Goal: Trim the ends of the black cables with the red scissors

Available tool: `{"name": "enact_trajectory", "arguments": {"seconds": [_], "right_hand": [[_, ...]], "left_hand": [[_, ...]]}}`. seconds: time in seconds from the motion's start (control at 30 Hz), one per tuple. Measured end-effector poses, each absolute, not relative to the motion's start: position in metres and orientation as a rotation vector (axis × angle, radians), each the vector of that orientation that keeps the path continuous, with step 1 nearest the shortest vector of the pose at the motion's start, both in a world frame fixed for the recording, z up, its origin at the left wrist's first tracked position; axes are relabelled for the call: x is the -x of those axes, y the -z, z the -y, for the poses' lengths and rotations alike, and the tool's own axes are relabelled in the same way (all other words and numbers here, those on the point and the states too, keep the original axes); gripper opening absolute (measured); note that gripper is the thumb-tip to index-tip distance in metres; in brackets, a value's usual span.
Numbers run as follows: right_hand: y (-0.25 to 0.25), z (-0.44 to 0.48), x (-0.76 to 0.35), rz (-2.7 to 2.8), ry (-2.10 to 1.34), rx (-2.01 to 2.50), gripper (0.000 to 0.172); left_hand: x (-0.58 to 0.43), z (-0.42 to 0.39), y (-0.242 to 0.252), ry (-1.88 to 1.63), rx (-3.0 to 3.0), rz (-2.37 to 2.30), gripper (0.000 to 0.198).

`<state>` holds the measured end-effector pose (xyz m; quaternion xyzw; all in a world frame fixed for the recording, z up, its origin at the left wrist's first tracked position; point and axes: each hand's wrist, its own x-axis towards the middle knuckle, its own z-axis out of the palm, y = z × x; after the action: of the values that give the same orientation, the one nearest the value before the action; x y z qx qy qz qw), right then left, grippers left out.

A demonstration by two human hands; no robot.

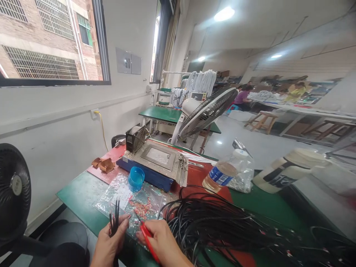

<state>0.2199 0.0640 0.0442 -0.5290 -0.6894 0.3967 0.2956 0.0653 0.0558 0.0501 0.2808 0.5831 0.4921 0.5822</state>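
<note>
My left hand [109,241] is closed round a small bunch of black wires [115,218] that stand up from my fingers at the table's near edge. My right hand [161,241] grips a red-handled tool [148,241], its tip pointing toward the wire ends. Just beyond both hands lies a clear plastic bag [133,202] with small red and white parts on it. A big tangle of black cables [222,226] spreads to the right of my right hand.
A green table [80,193] carries a blue cup [136,178], a metal-topped blue machine [157,161] with a small fan, a tipped plastic bottle [219,176] and a white container [289,170]. A black fan [12,193] stands at left, a floor fan [205,111] behind. People work at far benches.
</note>
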Motion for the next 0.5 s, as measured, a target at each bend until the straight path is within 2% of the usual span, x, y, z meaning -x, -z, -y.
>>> {"name": "enact_trajectory", "arguments": {"seconds": [0.13, 0.2, 0.5], "right_hand": [[-0.056, -0.064, -0.224, 1.345, -1.561, 1.214, 0.044], [-0.063, -0.062, -0.225, 1.192, -1.686, 1.121, 0.047], [-0.063, -0.060, -0.227, 1.208, -1.779, 0.976, 0.046]], "left_hand": [[-0.069, -0.047, -0.048, -1.124, -0.610, -1.209, 0.054], [-0.073, -0.042, -0.048, -1.121, -0.605, -1.191, 0.052], [-0.087, -0.033, -0.053, -1.136, -0.599, -1.205, 0.046]]}}
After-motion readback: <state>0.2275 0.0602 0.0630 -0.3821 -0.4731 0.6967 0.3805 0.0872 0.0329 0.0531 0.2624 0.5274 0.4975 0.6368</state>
